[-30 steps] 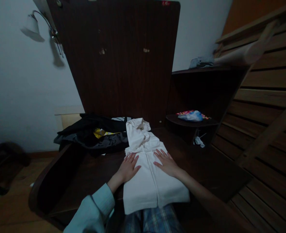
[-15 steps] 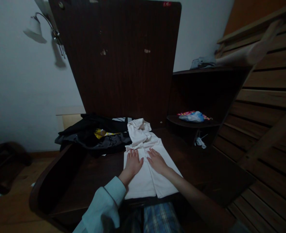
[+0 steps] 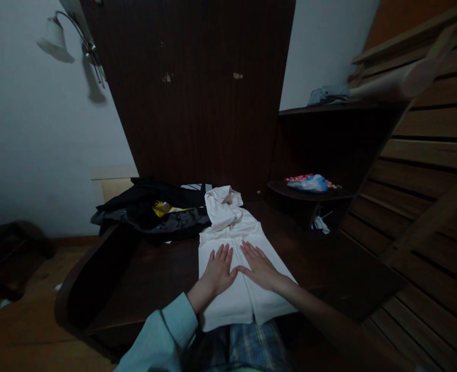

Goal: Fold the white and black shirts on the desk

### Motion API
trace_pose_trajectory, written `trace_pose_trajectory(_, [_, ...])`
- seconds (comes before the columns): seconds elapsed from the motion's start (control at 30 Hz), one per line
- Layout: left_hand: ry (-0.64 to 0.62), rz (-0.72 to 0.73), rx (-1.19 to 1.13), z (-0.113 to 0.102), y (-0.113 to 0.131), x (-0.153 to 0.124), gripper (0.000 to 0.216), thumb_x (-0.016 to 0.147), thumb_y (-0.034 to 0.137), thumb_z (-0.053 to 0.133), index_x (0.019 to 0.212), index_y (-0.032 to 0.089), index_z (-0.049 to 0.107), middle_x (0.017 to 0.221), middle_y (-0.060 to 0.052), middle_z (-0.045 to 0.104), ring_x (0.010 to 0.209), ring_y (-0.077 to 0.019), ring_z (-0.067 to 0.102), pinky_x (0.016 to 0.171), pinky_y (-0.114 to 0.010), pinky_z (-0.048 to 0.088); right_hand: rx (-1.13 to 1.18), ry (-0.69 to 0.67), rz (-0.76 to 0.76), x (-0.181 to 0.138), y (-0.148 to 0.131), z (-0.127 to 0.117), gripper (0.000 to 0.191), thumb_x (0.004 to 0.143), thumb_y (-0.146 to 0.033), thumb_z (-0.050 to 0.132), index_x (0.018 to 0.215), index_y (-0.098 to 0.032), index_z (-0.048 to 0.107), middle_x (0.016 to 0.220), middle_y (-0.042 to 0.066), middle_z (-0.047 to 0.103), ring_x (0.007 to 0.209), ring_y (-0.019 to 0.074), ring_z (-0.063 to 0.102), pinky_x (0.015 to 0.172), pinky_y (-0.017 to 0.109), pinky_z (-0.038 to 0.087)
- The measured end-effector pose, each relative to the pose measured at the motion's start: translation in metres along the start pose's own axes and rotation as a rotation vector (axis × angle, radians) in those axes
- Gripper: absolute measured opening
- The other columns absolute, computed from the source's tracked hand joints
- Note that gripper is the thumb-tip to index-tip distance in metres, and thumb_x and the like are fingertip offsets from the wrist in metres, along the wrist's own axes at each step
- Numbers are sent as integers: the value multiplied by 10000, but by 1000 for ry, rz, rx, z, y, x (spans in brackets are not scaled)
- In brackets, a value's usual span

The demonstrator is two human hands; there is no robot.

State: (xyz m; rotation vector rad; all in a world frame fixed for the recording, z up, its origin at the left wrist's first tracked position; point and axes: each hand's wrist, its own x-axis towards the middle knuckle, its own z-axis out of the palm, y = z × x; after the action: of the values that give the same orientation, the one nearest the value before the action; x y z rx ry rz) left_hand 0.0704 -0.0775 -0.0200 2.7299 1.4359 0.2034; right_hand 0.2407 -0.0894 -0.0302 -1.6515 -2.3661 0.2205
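Note:
A white hooded garment with a front opening (image 3: 228, 305) lies on the dark wooden desk (image 3: 154, 279), its hood bunched at the far end and its hem toward me. My left hand (image 3: 219, 271) rests flat on the left front panel, fingers stretched away from me. On the right panel lies my right hand (image 3: 261, 268), also flat with fingers spread. The two thumbs meet or nearly meet over the centre opening. The hem reaches the desk's near edge, over my plaid-covered lap (image 3: 251, 343).
Dark clothes (image 3: 154, 206) with a yellow patch are heaped at the back left. A corner shelf (image 3: 309, 199) at right holds a plastic bag (image 3: 309, 183). Wooden slats (image 3: 425, 206) stand on the right, and a wall lamp (image 3: 56, 41) hangs upper left. The desk has a raised left side.
Both hands have slid toward me along the garment, and the thumbs have come together. The hem has shifted nearer to me, now overlapping the view of my lap.

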Motion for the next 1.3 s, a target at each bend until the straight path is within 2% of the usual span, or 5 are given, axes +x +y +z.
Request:
trace_pose_trajectory(0.23, [10,24,-44,-3,0,-4,579,831,426,322,1330,141,253,1413,-113,207,1296,-265,159,1014,-493,187,21,-77,-128,-10,4,-11,678,814,-604,209,1351,-191,225,1413,55,219,1306,185,131,1058,382,104])
trace_pose_trajectory(0.9, [11,170,-148,0,-3,-7,450,844,345,343,1284,250,335,1382,-20,314,1275,-196,230,1025,-456,185,-127,124,465,38,69,-17,592,857,-441,236,1312,-68,301,1395,150,243,1287,261,185,1021,468,159])
trace_pose_trajectory(1.03, [15,170,-148,0,-3,-6,449,847,356,336,1283,250,333,1382,-21,315,1276,-196,228,1026,-458,184,-173,321,139,30,57,-25,475,849,-207,234,1273,-38,365,1371,154,298,1274,237,229,1038,449,147])
trace_pose_trajectory(1.17, [9,173,-147,-2,-2,-6,448,848,343,333,1283,237,337,1377,-28,325,1273,-199,235,1025,-459,186,-68,103,-350,24,41,-25,447,817,-154,258,1201,-136,485,1256,73,487,1185,167,396,1021,370,262])
trace_pose_trajectory(1.3, [8,173,-145,-2,-2,-6,449,841,336,350,1279,239,343,1373,-30,332,1271,-201,241,1026,-460,184,37,11,-319,26,40,-19,447,838,-258,288,1248,-152,432,1286,67,454,1194,162,388,1011,356,292])
